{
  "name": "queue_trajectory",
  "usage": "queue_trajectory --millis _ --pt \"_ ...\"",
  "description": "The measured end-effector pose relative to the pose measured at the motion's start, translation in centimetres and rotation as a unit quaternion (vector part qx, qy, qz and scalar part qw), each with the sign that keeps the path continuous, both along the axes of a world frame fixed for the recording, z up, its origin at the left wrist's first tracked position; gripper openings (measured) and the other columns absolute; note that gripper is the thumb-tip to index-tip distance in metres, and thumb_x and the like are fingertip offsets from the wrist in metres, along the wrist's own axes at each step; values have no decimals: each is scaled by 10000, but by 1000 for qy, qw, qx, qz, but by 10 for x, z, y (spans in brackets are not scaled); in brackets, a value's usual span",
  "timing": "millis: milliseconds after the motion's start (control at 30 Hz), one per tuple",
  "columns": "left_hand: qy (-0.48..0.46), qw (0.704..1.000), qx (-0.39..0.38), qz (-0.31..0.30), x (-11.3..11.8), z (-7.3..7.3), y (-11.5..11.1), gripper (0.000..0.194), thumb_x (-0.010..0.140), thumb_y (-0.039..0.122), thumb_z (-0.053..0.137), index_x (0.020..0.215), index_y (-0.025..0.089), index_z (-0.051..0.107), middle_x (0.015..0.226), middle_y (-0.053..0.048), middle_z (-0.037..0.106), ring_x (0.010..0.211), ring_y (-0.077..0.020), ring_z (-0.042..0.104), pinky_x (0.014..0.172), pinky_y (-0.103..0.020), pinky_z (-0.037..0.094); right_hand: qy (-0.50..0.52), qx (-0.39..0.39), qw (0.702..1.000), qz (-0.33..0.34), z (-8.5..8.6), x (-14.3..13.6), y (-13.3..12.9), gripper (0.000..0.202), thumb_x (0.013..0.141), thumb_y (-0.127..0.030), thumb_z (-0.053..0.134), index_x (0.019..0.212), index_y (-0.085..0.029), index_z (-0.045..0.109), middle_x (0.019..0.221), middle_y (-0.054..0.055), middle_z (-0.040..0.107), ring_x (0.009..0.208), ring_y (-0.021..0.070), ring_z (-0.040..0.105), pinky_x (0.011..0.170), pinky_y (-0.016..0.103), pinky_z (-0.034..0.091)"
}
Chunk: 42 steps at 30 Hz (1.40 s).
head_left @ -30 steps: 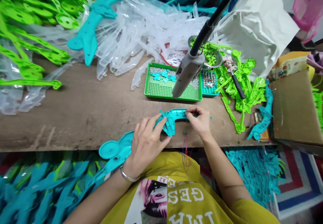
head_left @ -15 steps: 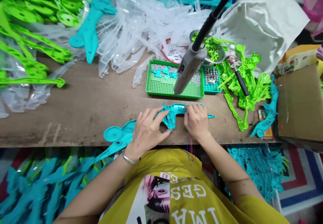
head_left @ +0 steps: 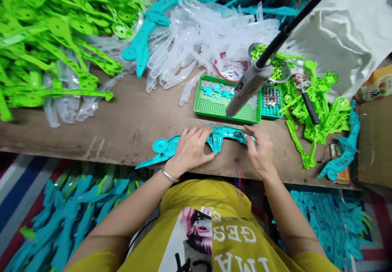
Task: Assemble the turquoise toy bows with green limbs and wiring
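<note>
A long turquoise plastic shell (head_left: 217, 140) lies on the table in front of me, its ribbed inner side up. My left hand (head_left: 193, 148) is closed around its middle, fingers over the far edge and thumb at the near side. At the right end, my right hand (head_left: 260, 151) has its thumb and forefinger bent about the shell's narrow arm. A small dark part (head_left: 238, 133) sits in that arm, just left of the fingertips. Red and blue wires (head_left: 239, 176) with a tiny green end hang over the table's front edge, below the shell.
Behind the shell stand a green tray (head_left: 211, 110) with screws and small turquoise pieces, and a teal tray (head_left: 269, 112). A grey electric screwdriver (head_left: 245, 90) hangs above them. Green parts (head_left: 332, 119), a black-handled tool (head_left: 310, 106) and a cardboard box (head_left: 375, 141) are at right.
My right hand has loosened from its tight pinch and shifted slightly right along the shell, uncovering the small dark part. The left hand keeps its hold. The view has swung left.
</note>
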<state>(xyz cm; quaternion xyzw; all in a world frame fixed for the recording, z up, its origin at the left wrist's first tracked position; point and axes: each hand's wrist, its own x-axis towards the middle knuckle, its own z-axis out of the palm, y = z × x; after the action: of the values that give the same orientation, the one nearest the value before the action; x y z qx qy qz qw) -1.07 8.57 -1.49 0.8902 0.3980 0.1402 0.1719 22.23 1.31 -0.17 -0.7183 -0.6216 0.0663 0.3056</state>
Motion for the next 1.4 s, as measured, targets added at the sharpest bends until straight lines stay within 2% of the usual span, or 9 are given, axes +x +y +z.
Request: queue_trajectory --millis 133,300,433,533,733,900,1100,1233,1400 --pt "7 1000 -4 -23 -2 3 4 669 852 389 730 1450 158 541 1437 -170 639 1245 -368 603 1036 -526 440 59 97 991 -69 -1 25 -26 209 896 -194 495 928 -257 691 961 69 781 949 257 736 891 448 560" --pt "-30 998 18 -44 -2 5 -3 671 880 325 719 1488 144 500 1604 -219 451 1464 -410 431 1158 -586 381 117 0 993 12 -16 15 -64 144 844 -160 545 846 -259 649 885 46 773 862 237 754 833 419 602" --pt "-150 988 -16 -36 7 3 -29 384 984 154 527 1366 161 568 1348 -162 662 1265 -276 621 1075 -462 502 135 -34 989 53 -32 0 -66 197 872 -233 655 1067 -246 672 1067 81 788 997 253 734 915 449 591" --pt "-186 979 -68 -36 17 -2 -50 312 1007 203 544 1313 153 580 1193 -134 714 1135 -246 674 1009 -420 552 138 -42 988 57 -38 -5 -59 122 917 -272 650 1032 -249 686 999 70 785 959 246 721 894 441 587" --pt "-187 973 -133 -8 38 2 -59 187 1013 302 593 1099 156 673 1004 -101 742 981 -243 690 897 -385 550 249 -27 967 53 -23 -2 -55 97 927 -307 683 1008 -255 677 962 36 782 903 200 755 845 368 616" --pt "-267 913 -307 21 58 14 -42 261 1012 313 560 828 168 673 761 -14 708 708 -138 631 709 -268 480 201 51 975 83 -7 2 -46 66 940 -258 675 962 -269 735 961 42 804 928 212 772 873 402 633" --pt "-331 822 -460 47 70 17 -30 304 924 381 607 708 168 606 670 1 651 585 -97 554 561 -207 434 161 150 967 127 -12 12 -38 192 917 -138 698 1009 -285 780 1006 23 823 911 187 791 822 351 651" --pt "-354 775 -519 68 72 18 -28 248 878 336 634 704 162 603 657 -3 662 571 -87 571 566 -194 463 156 151 967 135 -9 13 -37 223 917 -120 691 1018 -297 784 1029 20 824 952 195 793 856 368 650" --pt "-371 761 -529 60 74 14 -28 257 867 355 656 715 152 615 681 -11 670 592 -84 579 583 -197 483 249 110 956 112 1 7 -34 130 883 -160 740 945 -267 781 1007 38 824 988 218 785 915 412 638"
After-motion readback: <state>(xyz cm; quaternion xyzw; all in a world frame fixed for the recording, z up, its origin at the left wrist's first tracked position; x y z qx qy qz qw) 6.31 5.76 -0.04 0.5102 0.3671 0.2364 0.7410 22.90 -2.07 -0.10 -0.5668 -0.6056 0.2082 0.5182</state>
